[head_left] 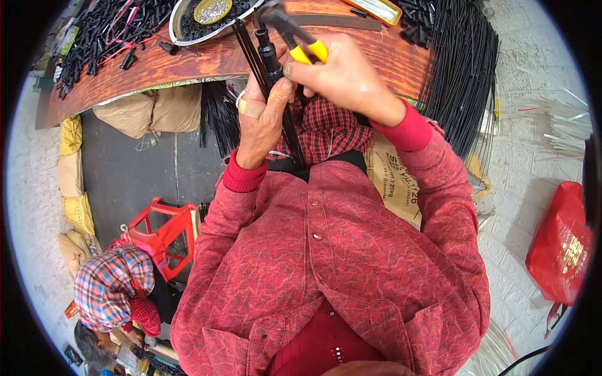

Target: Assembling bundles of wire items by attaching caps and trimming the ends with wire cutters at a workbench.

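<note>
My left hand [264, 119] is closed around several thin black rods [246, 45] and a black stepped cylindrical fitting [268, 55], all held upright near the table's edge. A strip of tan tape wraps one of its fingers. My right hand [351, 74] grips a pair of pliers [290, 30] with yellow-and-black handles. The dark jaws are slightly blurred and hover by the top of the fitting; whether they touch it I cannot tell. Below my hands, the rods' lower ends run down over a red-and-black checked cloth [332, 125] on my lap.
A worn reddish wooden table [157, 72] carries a heap of black fittings [103, 41] and a round tray [177, 36] with a yellow dish of small metal bits [212, 11]. Long black rods [461, 69] hang over its right end. A red stool [164, 229] and another person [113, 285] are lower left.
</note>
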A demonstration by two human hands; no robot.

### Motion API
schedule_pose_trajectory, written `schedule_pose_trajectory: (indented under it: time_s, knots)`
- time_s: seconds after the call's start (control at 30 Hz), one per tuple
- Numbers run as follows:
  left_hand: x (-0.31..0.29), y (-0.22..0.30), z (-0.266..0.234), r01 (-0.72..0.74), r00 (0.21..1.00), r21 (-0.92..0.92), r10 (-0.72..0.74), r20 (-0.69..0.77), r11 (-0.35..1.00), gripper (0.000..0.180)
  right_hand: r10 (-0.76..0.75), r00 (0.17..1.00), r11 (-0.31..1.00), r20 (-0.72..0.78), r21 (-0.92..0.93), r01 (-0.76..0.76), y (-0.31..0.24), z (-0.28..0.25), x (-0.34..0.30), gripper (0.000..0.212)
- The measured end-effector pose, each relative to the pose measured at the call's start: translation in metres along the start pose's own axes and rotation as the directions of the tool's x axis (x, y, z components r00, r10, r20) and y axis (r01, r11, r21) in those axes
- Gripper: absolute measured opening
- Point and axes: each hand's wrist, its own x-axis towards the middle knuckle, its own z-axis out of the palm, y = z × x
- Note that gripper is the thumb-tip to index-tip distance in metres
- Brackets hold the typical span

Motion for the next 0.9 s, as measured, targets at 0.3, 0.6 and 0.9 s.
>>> schedule_pose_trajectory:
  time_s: [0.3,0.6,0.9]
  knots:
    - [0.001,0.014,-0.002,0.109,0.993,-0.267,-0.095,0.064,0.958,0.047,0.113,0.978,0.941,0.177,0.296,-0.162,0.010,-0.006,-0.009,0.027]
    - [0.002,0.014,-0.001,0.127,0.991,-0.327,-0.102,0.093,0.936,0.046,0.094,0.962,0.911,0.257,0.368,-0.187,0.021,-0.012,-0.010,0.036]
    - [0.006,0.014,-0.003,0.130,0.990,-0.415,-0.091,0.111,0.901,0.049,0.131,0.874,0.985,0.468,0.039,-0.168,0.027,-0.054,-0.029,0.038]
